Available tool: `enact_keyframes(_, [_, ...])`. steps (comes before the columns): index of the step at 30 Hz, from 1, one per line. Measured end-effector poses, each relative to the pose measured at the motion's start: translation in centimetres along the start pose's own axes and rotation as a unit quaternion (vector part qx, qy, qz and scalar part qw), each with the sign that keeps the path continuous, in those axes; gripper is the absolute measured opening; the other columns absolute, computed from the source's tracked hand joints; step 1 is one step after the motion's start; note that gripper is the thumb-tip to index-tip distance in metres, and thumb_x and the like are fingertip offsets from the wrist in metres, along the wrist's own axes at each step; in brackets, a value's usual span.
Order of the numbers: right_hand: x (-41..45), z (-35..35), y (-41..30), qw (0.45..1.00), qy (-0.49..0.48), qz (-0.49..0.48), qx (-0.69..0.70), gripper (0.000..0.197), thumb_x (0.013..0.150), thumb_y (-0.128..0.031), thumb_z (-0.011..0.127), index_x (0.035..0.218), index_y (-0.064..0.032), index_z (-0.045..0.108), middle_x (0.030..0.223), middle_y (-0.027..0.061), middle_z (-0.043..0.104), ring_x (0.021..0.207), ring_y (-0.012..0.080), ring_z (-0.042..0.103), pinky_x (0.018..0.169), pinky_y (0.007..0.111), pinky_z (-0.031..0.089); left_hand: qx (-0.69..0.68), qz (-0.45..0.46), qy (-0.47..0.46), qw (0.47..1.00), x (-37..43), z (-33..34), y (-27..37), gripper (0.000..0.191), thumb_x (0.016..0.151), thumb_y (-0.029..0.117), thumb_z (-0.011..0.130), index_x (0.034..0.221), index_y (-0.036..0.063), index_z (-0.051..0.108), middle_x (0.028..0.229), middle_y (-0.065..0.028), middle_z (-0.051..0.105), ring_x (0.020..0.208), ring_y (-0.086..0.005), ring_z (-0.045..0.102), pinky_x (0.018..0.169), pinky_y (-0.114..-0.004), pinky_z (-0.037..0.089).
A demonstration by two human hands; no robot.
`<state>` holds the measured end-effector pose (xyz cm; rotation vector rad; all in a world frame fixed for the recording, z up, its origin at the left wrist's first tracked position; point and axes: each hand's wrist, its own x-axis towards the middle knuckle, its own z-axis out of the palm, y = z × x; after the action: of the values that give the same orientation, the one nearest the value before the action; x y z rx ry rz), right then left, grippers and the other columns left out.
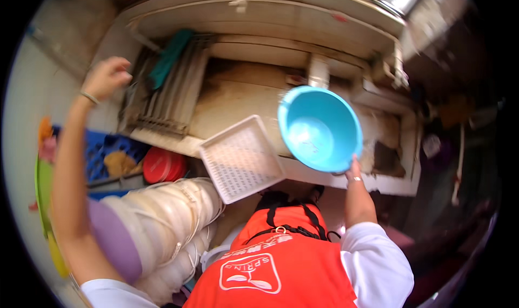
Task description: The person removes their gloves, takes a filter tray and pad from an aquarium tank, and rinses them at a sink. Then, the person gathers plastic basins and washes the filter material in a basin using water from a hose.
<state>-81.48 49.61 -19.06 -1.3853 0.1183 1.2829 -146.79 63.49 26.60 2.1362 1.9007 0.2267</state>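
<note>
My right hand grips the near right rim of a light blue plastic basin. The basin is tilted so its inside faces me, above the right part of a wide, stained trough sink. My left hand is raised at the far left, blurred, its fingers loosely bent and no object visible in them. Beside it, a slatted rack stands in the sink's left end, bearing a long teal item. A white perforated plastic basket overlaps the sink's front edge, left of the basin.
Stacked whitish buckets with handles lie at lower left, a purple round surface at their end. Behind them are red round lids and a blue crate with a tan item. A pipe crosses the sink's back wall.
</note>
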Motion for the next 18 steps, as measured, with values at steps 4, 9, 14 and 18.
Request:
enact_keyframes(4, [-1.9, 1.5, -1.4, 0.996, -0.032, 0.070, 0.046, 0.051, 0.080, -0.026, 0.047, 0.117, 0.0029, 0.027, 0.116, 0.0171, 0.038, 0.105, 0.0310, 0.039, 0.086, 0.049, 0.032, -0.266, -0.216, -0.246, 0.907, 2.4, 23.9, 12.3, 0.054, 0.072, 0.029, 0.058, 0.111, -0.0012, 0.037, 0.086, -0.0088, 0.053, 0.068, -0.0142, 0.054, 0.046, -0.026, 0.045])
enact_keyframes(9, [-1.2, 0.9, -2.8, 0.995, 0.015, 0.093, 0.017, 0.049, 0.076, -0.025, 0.054, 0.110, 0.0060, 0.037, 0.108, 0.0154, 0.045, 0.096, 0.0265, 0.045, 0.077, 0.043, 0.039, -0.468, -0.428, -0.300, 0.713, 0.4, 43.1, 27.2, 0.074, 0.064, 0.059, 0.050, 0.116, 0.0101, 0.034, 0.111, -0.0143, 0.041, 0.080, -0.0237, 0.055, 0.064, -0.032, 0.047])
enact_keyframes(14, [2.4, -5.3, -5.9, 0.992, 0.031, 0.110, -0.050, 0.048, 0.078, -0.036, 0.048, 0.108, 0.0007, 0.040, 0.101, 0.0156, 0.048, 0.090, 0.0275, 0.048, 0.074, 0.042, 0.042, -0.457, -0.465, -0.263, 0.712, 2.7, 49.6, 32.9, 0.022, 0.068, 0.021, 0.053, 0.079, 0.0024, 0.051, 0.064, -0.0070, 0.054, 0.050, -0.0143, 0.052, 0.040, -0.023, 0.045])
enact_keyframes(18, [3.3, -10.1, -11.6, 0.956, 0.254, 0.146, 0.026, 0.051, 0.074, -0.054, 0.041, 0.078, -0.0034, 0.041, 0.053, 0.0064, 0.037, 0.040, 0.0177, 0.037, 0.034, 0.032, 0.033, -0.424, -0.487, -0.248, 0.722, 4.5, 53.8, 39.1, 0.018, 0.068, 0.021, 0.054, 0.076, 0.0056, 0.050, 0.061, -0.0034, 0.053, 0.046, -0.0131, 0.051, 0.037, -0.020, 0.043])
